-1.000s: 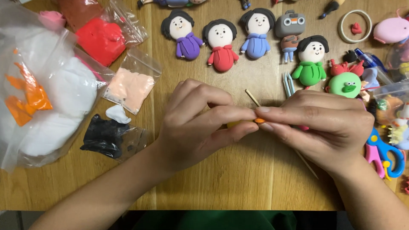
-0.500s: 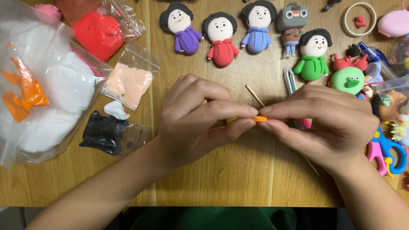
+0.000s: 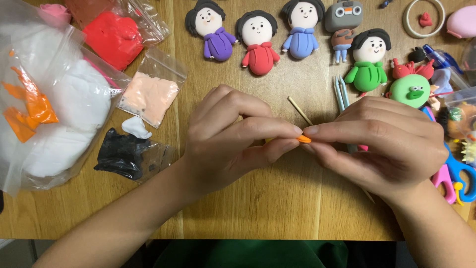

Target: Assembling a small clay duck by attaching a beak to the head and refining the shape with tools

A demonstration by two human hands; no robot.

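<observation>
Orange clay (image 3: 304, 139), a small piece, sat pinched between the fingertips of the left hand (image 3: 233, 136) and the right hand (image 3: 386, 144), just above a wooden table (image 3: 277, 208) strewn with bagged clay (image 3: 148, 94), clay dolls (image 3: 258, 42) and a thin wooden stick (image 3: 300, 110).

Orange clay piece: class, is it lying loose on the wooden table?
No, the orange clay piece is pinched between fingertips of the left hand and right hand.
</observation>
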